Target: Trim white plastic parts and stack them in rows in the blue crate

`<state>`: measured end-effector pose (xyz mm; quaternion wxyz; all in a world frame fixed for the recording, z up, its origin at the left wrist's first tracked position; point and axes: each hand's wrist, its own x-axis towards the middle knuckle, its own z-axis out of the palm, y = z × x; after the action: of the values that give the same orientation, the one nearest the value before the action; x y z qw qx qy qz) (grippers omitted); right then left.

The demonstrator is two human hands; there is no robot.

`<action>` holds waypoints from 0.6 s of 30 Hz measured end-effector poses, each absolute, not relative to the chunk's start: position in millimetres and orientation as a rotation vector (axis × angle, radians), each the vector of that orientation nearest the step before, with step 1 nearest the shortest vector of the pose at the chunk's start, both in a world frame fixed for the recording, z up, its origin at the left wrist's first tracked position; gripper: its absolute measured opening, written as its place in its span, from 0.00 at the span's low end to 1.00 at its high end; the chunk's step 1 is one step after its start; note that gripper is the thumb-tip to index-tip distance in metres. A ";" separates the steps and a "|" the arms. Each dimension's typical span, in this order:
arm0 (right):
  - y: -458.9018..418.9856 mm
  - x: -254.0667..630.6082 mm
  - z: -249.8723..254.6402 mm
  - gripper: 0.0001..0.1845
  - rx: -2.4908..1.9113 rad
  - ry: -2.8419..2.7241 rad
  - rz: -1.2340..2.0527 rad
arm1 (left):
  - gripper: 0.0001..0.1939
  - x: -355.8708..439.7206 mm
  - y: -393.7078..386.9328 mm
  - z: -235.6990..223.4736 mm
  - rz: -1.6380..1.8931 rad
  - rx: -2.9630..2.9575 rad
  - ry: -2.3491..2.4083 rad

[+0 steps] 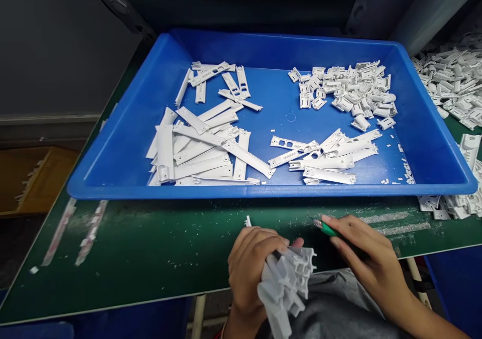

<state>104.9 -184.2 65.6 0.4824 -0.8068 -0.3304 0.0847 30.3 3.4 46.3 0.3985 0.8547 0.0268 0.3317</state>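
Observation:
My left hand [250,266] is closed around a bunch of white plastic parts [284,291], which jut out below the fingers with their ribbed ends upward. A small white tip of plastic [248,221] pokes out above the knuckles. To its right, my right hand [367,258] pinches a small green-handled knife [329,229] between thumb and fingers. The thin blade points left, above the table and apart from the parts. Part of the handle is hidden by the fingers.
A large blue tray [241,192] spans the green table [150,258]. Inside are long white strips [199,143], more strips [331,153] and short white pieces [350,90]. Another white heap [455,78] lies right of the tray. White scraps dot the tabletop; a yellow bin [45,173] stands left.

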 end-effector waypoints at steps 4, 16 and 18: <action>-172.7 101.5 69.6 0.19 -1.789 -0.743 0.370 | 0.11 30.4 2.7 42.0 0.879 2.115 0.077; -165.7 102.3 66.5 0.11 -1.829 -0.729 0.334 | 0.08 18.9 5.8 44.5 0.753 2.185 0.047; -175.6 100.1 64.6 0.14 -1.889 -0.729 0.340 | 0.08 18.5 5.3 44.4 0.752 2.179 0.063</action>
<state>100.1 -175.6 64.6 0.5179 -0.7870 -0.3038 0.1416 18.5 5.3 44.4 0.4057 0.8637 0.0250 0.2980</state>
